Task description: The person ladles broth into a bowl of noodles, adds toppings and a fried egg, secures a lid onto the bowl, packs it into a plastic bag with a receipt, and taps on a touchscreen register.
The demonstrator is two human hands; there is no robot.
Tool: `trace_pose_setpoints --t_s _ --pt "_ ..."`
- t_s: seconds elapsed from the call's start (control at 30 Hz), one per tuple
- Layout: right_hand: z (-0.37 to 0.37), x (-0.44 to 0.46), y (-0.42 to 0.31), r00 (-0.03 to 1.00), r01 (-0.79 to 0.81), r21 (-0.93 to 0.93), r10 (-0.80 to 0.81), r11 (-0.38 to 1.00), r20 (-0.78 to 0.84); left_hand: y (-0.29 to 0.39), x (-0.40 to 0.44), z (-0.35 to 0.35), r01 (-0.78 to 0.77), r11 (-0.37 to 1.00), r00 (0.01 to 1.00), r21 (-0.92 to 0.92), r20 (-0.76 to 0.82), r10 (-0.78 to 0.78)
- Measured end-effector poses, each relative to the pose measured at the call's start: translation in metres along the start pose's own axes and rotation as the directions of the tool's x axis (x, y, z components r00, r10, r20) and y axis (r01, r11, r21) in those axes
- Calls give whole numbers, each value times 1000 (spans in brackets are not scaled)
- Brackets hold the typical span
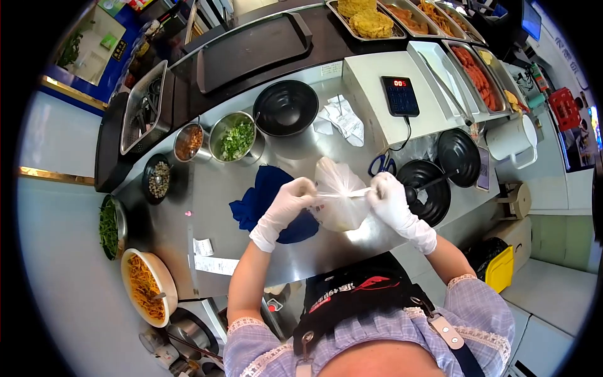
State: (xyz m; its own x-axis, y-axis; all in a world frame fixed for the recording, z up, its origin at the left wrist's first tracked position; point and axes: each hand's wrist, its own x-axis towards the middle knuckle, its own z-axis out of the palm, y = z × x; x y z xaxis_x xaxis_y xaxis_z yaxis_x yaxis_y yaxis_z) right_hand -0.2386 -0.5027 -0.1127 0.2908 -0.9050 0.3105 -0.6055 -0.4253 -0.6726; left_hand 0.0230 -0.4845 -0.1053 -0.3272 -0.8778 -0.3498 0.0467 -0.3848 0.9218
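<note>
A translucent white plastic bag (342,210) sits over the steel counter in front of me, its top gathered in the middle. My left hand (290,204), in a white glove, pinches one twisted end of the bag. On the other side my gloved right hand (391,200) grips the opposite end, so the top is pulled taut between them. What the bag contains is blurred by the plastic. A dark blue cloth (267,188) lies crumpled beside and partly under my left hand. Blue-handled scissors (382,165) rest just beyond my right hand.
Behind the bag stand a black bowl (286,108), a steel pot of chopped green onion (237,139) and crumpled white paper (344,120). Black bowls (433,204) are at right. Paper slips (217,264) and a bowl of orange shreds (143,286) are at left. A digital timer-like device (401,96) sits beyond.
</note>
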Motion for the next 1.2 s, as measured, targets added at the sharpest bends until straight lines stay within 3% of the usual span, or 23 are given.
trace_pose_setpoints --t_s 0.07,0.13,0.17,0.2,0.23,0.27,0.3,0.37,0.4,0.43,0.47,0.5,0.53,0.6,0.67,0.73,0.93,1.0,1.07,1.1,1.13,1.17,1.2 --pt "3 -16 27 969 -218 -77 225 973 99 -44 0 -28 -33 999 995 -3 -94 32" --pt "1 -19 28 854 -502 118 470 857 222 -61 -5 -20 -73 977 982 -200 -185 36" --pt "3 -21 28 853 -503 117 471 856 225 -66 -5 -15 -144 971 960 -190 -265 90" --pt "5 -22 29 849 -528 434 462 730 255 -65 -3 -7 -213 962 929 -173 -342 144" --pt "5 -21 28 851 -499 696 445 516 280 -60 -2 2 -213 961 928 -174 -343 144" --pt "4 -19 25 851 -498 696 444 517 280 -55 -1 10 -288 930 890 -227 -422 172" --pt "0 -14 17 827 -522 775 435 357 356 -51 0 15 -364 891 845 -272 -499 193" --pt "3 -14 22 815 -511 859 337 37 471 -48 6 17 -363 876 864 -319 -466 189" --pt "1 -10 22 815 -512 858 338 38 471 -46 8 18 -359 859 882 -366 -435 183" --pt "-1 -4 22 794 -587 790 317 175 519 -37 11 19 -347 930 843 -125 -475 251" --pt "-1 -1 20 766 -642 702 303 309 567 -45 22 12 -261 932 772 252 -525 358" --pt "5 0 21 736 -676 560 447 479 508 -47 32 11 -232 889 726 395 -538 428" --pt "9 0 23 739 -673 563 447 479 503 -49 41 11 -194 825 680 530 -534 503" --pt "17 2 33 875 -440 220 362 870 321 -46 53 12 -237 784 654 574 -502 566" --pt "28 0 44 899 -388 176 329 905 288 -35 53 21 -134 975 792 179 -572 214" --pt "36 1 50 942 -330 414 266 849 205 -53 64 15 -215 967 803 138 -538 256" --pt "27 0 38 854 -516 429 408 741 322 -50 57 18 -133 991 829 29 -544 127" --pt "22 -2 36 827 -555 427 419 714 375 -49 49 22 -148 983 805 111 -564 185" --pt "10 -1 30 800 -589 425 425 687 424 -54 38 21 -191 954 691 232 -658 298" --pt "2 0 27 850 -493 390 335 778 406 -44 25 25 -199 976 728 85 -654 205" --pt "-5 -2 22 886 -390 351 243 852 396 -32 11 24 -164 963 846 -212 -533 27" --pt "-11 -2 15 832 -497 377 306 781 463 -18 2 29 -127 952 868 -279 -495 -29" --pt "-16 -2 10 831 -499 379 307 780 464 -9 -5 32 -90 935 887 -343 -454 -81"
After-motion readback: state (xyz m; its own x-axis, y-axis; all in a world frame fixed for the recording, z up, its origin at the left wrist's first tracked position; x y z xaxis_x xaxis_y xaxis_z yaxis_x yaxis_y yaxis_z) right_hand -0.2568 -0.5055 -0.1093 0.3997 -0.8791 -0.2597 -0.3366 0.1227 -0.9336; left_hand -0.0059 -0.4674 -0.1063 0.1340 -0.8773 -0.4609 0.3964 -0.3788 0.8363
